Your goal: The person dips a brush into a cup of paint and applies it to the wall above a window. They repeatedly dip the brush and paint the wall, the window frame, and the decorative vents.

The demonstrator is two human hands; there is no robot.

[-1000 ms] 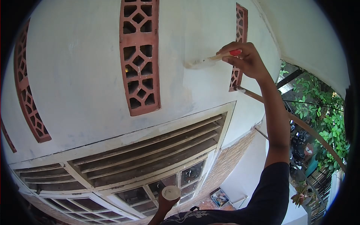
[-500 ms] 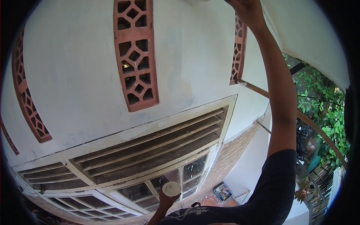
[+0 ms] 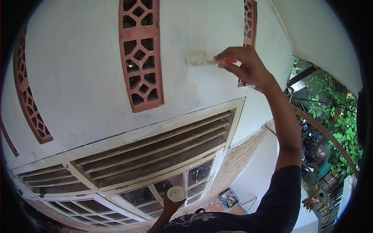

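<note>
Raised high in front of the wall, my right hand [image 3: 246, 66] has its fingers closed round the red-ended handle of a paintbrush [image 3: 197, 58]. The brush points left, its pale, wide head against or very near the off-white wall [image 3: 186, 85], to the right of the middle vent strip. Low in the view, my left hand [image 3: 171, 205] grips a small round cup [image 3: 176, 194], its mouth facing up with pale material on the inside. Most of the left fingers are hidden behind the cup.
Reddish-brown pierced vent strips [image 3: 142, 54] run up the wall. Below are a slatted wooden louvre [image 3: 155, 151] and paned windows [image 3: 97, 211]. A brown pole [image 3: 326, 134] slants on the right, by green plants [image 3: 345, 128]. A box of items [image 3: 230, 199] stands on the floor below.
My right hand has come down from the top edge, bringing the brush into view in front of the wall. My left hand and the cup have barely moved.
</note>
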